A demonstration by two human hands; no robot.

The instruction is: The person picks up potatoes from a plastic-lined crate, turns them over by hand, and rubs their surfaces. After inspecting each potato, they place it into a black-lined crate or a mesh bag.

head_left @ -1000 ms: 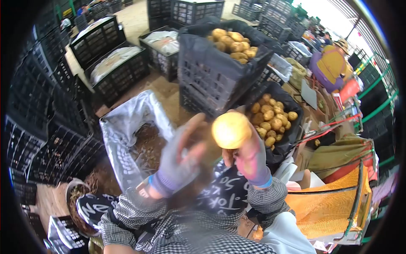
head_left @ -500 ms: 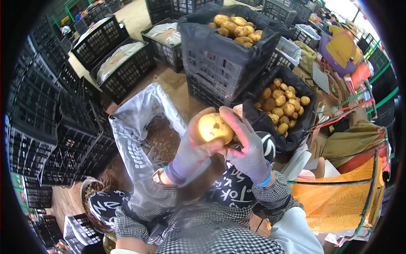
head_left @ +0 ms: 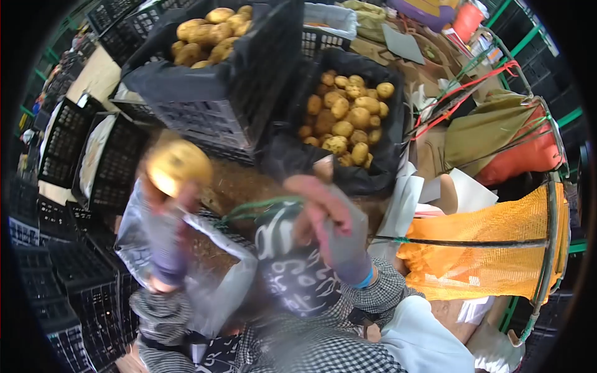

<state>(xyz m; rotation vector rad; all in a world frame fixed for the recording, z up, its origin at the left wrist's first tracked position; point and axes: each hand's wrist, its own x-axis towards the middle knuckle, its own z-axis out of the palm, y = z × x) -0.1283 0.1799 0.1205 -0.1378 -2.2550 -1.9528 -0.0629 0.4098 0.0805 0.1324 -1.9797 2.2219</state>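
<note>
A large yellow potato (head_left: 178, 166) is held up on the left, gripped in the gloved fingers of my left hand (head_left: 168, 227); motion blurs both. Below it a grey-silver plastic liner (head_left: 227, 286) hangs around an open container. My right hand (head_left: 339, 227), in a grey glove with reddish fingers, is apart from the potato. Nothing shows between its loosely bent fingers and thumb. It hovers over my dark, white-lettered clothing (head_left: 298, 273), near a black-lined crate (head_left: 388, 168) of smaller potatoes (head_left: 348, 118).
A stacked black crate (head_left: 199, 118) ahead is heaped with large potatoes (head_left: 214, 34). Black crates (head_left: 93, 292) line the left side. An orange mesh bag (head_left: 485, 242) hangs on a metal frame (head_left: 550, 242) at the right, beside cardboard and an olive cloth (head_left: 479, 133).
Both hands were together around the potato. My left hand has carried it leftward, and my right hand has let go. The view has turned toward the right.
</note>
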